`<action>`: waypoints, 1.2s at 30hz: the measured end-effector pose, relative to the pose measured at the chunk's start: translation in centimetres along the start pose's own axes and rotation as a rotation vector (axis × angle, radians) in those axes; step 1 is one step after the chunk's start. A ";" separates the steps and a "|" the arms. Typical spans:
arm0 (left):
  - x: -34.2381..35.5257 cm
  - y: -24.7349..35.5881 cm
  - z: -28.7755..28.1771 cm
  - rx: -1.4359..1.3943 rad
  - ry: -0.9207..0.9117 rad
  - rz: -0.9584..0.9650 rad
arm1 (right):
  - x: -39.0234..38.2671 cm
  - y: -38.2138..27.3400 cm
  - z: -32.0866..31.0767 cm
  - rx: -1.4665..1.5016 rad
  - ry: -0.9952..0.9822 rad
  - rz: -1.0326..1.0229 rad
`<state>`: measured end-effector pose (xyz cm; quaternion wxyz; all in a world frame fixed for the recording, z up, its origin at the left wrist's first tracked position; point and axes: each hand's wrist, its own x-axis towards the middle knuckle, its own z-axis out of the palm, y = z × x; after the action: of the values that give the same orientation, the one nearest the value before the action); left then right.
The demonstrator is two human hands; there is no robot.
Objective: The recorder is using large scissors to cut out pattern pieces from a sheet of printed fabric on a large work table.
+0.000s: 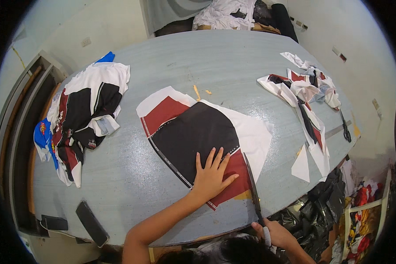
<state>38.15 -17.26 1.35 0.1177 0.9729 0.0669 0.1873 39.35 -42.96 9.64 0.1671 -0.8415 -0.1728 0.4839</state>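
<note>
My left hand (213, 176) lies with fingers spread on a printed fabric panel (187, 127) of black and dark red, which rests on white fabric (257, 132) at the middle of the table. My right hand (273, 235) grips large scissors (253, 185) at the table's front edge. Their long blades point away from me along the red part of the panel, at its right side.
The grey table (154, 66) holds a garment pile (88, 114) at left, fabric scraps (308, 88) and other scissors (346, 132) at right, and a phone (91, 222) near front-left. Black plastic (323, 202) and a shelf of cloth (365, 204) are beyond the right edge.
</note>
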 end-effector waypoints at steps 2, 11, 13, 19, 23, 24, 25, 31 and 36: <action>0.1 -0.1 0.1 0.007 0.004 -0.002 | -0.2 -0.6 -0.5 0.009 -0.018 -0.009; 0.1 0.1 -0.2 0.018 -0.054 0.000 | -0.9 -0.4 -0.8 0.118 -0.038 -0.013; -0.3 0.1 -0.2 0.032 -0.078 -0.015 | -1.0 -0.6 -1.2 0.110 -0.051 0.012; 0.0 0.3 -0.5 0.006 -0.087 -0.008 | -1.2 1.5 -1.0 0.312 -0.030 -0.030; -0.1 0.3 -0.7 -0.001 -0.100 -0.017 | -1.4 2.0 -0.5 0.356 0.034 -0.117; 0.0 0.3 -0.7 0.001 -0.109 -0.020 | -1.4 1.9 -0.4 0.353 0.064 -0.132; 0.0 0.3 -0.7 0.004 -0.115 -0.020 | -1.5 1.8 -0.3 0.350 0.065 -0.127; -0.2 1.0 -1.0 0.010 -0.114 -0.026 | -1.4 0.1 -1.2 0.280 0.103 -0.131; -0.3 1.2 -0.9 0.011 -0.123 -0.041 | -1.3 -0.3 -1.3 0.200 0.127 -0.116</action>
<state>37.64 -18.28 2.41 0.1203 0.9817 0.0804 0.1242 39.82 -43.39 11.33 0.2884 -0.8382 -0.1613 0.4339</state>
